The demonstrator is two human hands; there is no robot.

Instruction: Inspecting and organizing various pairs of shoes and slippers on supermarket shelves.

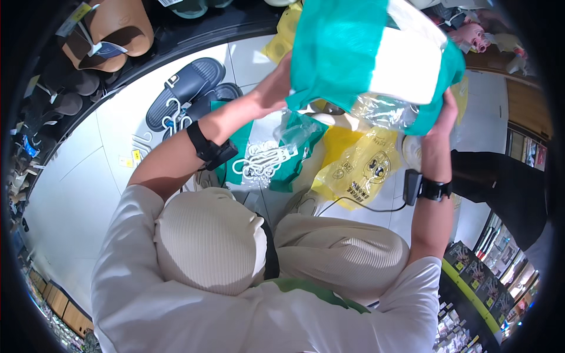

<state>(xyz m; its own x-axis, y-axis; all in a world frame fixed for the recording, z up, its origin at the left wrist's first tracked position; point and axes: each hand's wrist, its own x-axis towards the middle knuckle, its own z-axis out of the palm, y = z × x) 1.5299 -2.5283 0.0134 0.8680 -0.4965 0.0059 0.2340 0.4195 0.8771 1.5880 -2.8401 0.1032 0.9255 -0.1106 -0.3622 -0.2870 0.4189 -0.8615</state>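
Observation:
A large green and white bag [337, 53] is lifted in front of me between both hands. My left hand [277, 88] grips its left side, with the fingers hidden behind it. On the opposite side, my right hand [445, 115] holds the lower right edge, fingers mostly out of sight. Crinkled clear plastic [384, 111] shows at the bag's lower end. Beneath it, a second green and white bag [280, 181] lies on the floor, with a bunch of white plastic hangers [265, 161] on top. Beside that lies a yellow printed plastic bag [359, 172].
Dark slide sandals [190, 90] and white hangers [176, 117] lie on the tiled floor to the left. Tan slippers [121, 31] hang on a display at upper left. A person's dark-clothed leg [499, 185] is at right, near shelves of boxed goods [479, 282].

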